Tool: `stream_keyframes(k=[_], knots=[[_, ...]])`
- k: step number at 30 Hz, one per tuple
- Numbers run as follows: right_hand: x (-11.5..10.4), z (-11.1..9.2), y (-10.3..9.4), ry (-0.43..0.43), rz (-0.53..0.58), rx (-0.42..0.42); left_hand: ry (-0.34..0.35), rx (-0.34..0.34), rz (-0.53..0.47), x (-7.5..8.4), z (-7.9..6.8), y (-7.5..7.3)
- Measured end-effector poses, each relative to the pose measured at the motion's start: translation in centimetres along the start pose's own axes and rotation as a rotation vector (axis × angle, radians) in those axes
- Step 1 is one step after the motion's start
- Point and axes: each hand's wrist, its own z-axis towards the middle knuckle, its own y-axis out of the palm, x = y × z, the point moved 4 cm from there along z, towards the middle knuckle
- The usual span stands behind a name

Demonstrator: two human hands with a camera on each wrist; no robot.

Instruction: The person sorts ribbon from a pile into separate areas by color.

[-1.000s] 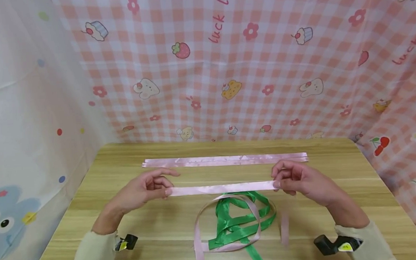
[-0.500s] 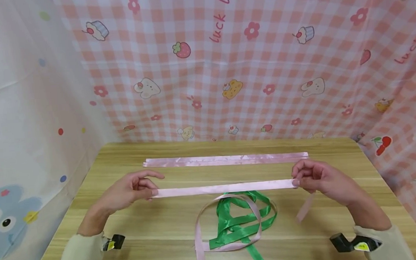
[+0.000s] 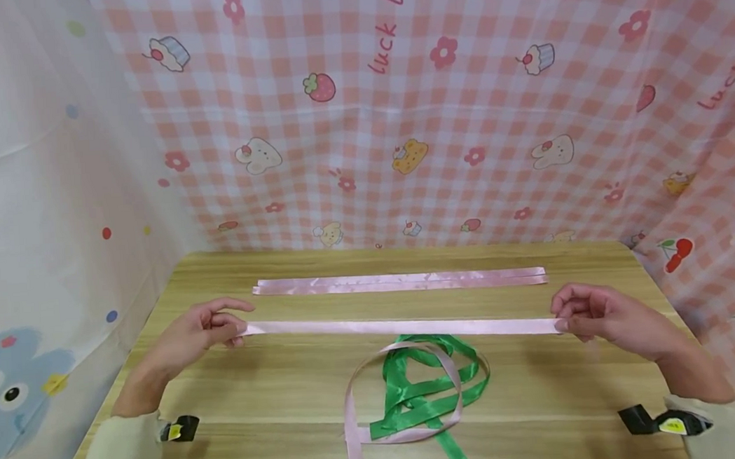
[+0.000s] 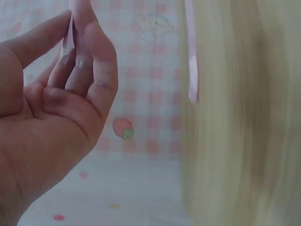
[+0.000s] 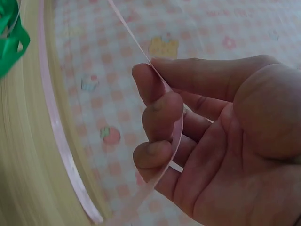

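A pink satin ribbon (image 3: 405, 325) is stretched nearly straight across the head view between both hands. My left hand (image 3: 200, 334) pinches its left end between thumb and fingers; a short tail shows in the left wrist view. On the other side, my right hand (image 3: 600, 313) pinches the ribbon, whose loose end runs down over the curled fingers (image 5: 162, 113) in the right wrist view. Behind it, pink ribbon strips (image 3: 402, 282) lie flat side by side along the back of the table. Just in front lies a tangled green ribbon (image 3: 415, 395).
A loop of pink ribbon (image 3: 352, 427) circles the green one, its tail leaving the bottom of the head view. The wooden table (image 3: 258, 398) ends at the back against a pink checked cloth (image 3: 361, 117). A white printed cloth (image 3: 54, 171) hangs on the left.
My hands have moved apart, left hand to the left and right hand to the right, so a longer stretch of pink ribbon shows between them. The left end has risen slightly.
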Motion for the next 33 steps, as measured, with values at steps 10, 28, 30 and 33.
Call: stream_keyframes(k=[10, 28, 30, 33], knots=[[2.7, -0.7, -2.3, 0.043, -0.019, 0.036, -0.048, 0.21, -0.131, -2.0, -0.4, -2.2], [6.3, -1.3, -4.2, 0.078, 0.028, 0.188, -0.092, 0.276, -0.093, -4.2, -0.1, -2.7], [6.7, -1.5, -4.3, 0.085, 0.021, 0.218, -0.093, 0.267, -0.091, -4.5, -0.1, -2.8], [7.5, -1.7, -4.7, 0.103, -0.002, 0.259, -0.104, 0.266, -0.088, -5.0, 0.0, -2.8]])
